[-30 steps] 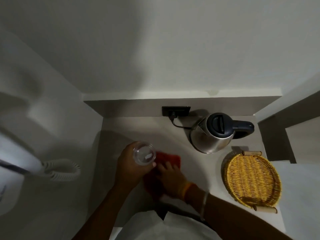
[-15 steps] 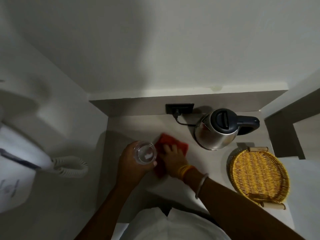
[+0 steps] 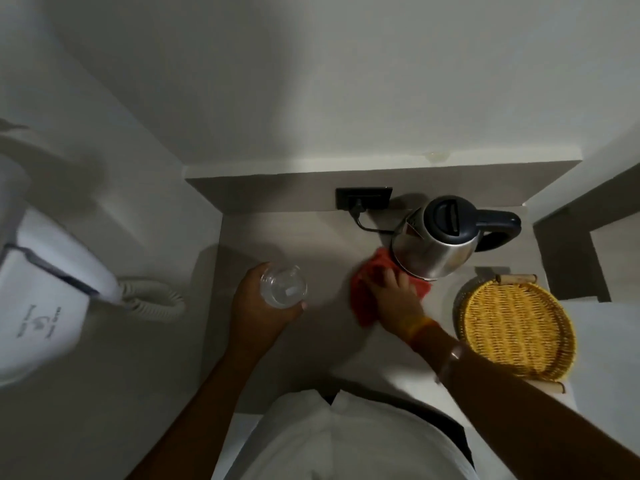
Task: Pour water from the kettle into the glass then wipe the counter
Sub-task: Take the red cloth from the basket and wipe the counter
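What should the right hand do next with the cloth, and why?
Probably sweep the red cloth back toward the near edge: the right hand has it pressed against the kettle base, while the left hand holds the glass clear.

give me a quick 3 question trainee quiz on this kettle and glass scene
1. True or false: the left hand holds the glass.
2. What lies under the right hand? A) sponge B) red cloth C) paper towel
3. Fill in: the wicker basket sits on the person's ____ side of the counter.

Key:
1. True.
2. B, the red cloth, pressed flat beside the kettle.
3. Right.
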`<state>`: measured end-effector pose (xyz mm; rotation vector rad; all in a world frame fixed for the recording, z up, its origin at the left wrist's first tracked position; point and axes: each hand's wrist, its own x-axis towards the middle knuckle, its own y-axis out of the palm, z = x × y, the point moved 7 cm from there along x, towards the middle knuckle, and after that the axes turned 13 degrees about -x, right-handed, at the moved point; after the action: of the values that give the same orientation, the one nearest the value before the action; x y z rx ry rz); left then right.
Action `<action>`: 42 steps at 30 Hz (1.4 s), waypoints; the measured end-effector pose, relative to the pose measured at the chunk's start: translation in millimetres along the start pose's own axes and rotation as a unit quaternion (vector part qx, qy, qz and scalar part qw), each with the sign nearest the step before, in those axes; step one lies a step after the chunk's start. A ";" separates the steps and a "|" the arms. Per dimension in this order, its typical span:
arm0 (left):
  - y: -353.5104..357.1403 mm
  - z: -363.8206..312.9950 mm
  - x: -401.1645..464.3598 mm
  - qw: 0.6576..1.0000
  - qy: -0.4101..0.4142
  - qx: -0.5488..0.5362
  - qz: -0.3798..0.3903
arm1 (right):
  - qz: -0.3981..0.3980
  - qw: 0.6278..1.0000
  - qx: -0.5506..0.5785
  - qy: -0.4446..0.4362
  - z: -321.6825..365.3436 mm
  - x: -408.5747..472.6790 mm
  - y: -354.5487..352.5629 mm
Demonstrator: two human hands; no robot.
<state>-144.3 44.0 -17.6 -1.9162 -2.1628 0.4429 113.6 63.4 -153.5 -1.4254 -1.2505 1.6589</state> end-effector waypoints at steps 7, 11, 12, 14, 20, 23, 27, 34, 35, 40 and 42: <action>17.0 -10.2 -11.0 0.999 -0.008 -0.029 0.031 | 0.046 0.980 -0.029 -0.192 117.7 3.3 -9.9; 23.9 -10.4 -10.7 0.999 -0.008 -0.035 0.037 | 0.081 0.971 0.009 -0.224 108.9 -56.4 13.4; 26.2 -7.2 -10.6 0.999 -0.010 -0.031 0.039 | 0.094 0.972 0.033 -0.213 96.7 -70.4 18.3; 31.3 -1.9 -12.0 0.999 -0.023 -0.024 0.043 | 0.096 0.977 0.051 -0.185 72.4 -91.0 25.7; 57.5 2.1 -17.0 0.998 -0.029 -0.002 0.059 | 0.090 0.992 0.081 -0.029 3.0 -111.3 22.1; 72.0 5.6 -17.7 0.996 -0.035 0.012 0.076 | 0.018 0.994 0.103 0.031 -33.1 -117.6 0.3; 90.3 21.9 -18.0 0.994 -0.060 0.032 0.084 | -0.152 0.964 0.135 0.169 -101.7 -131.4 -43.5; 116.1 33.5 -16.4 0.992 -0.085 0.051 0.078 | -0.128 0.933 0.168 0.292 -186.6 -144.6 -35.2; 119.6 33.3 -15.8 0.992 -0.085 0.052 0.077 | -0.077 0.939 0.165 0.291 -192.4 -142.1 -25.2; 130.3 37.9 -10.5 0.991 -0.095 0.058 0.077 | 0.081 0.951 0.157 0.254 -197.0 -135.4 18.5; 132.5 40.2 -10.2 0.990 -0.099 0.058 0.078 | 0.083 0.951 0.152 0.257 -193.4 -134.1 21.9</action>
<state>-34.6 44.7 -102.8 -2.0620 -2.0544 0.8010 334.0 -13.6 -116.8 -1.6529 -0.5724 1.3772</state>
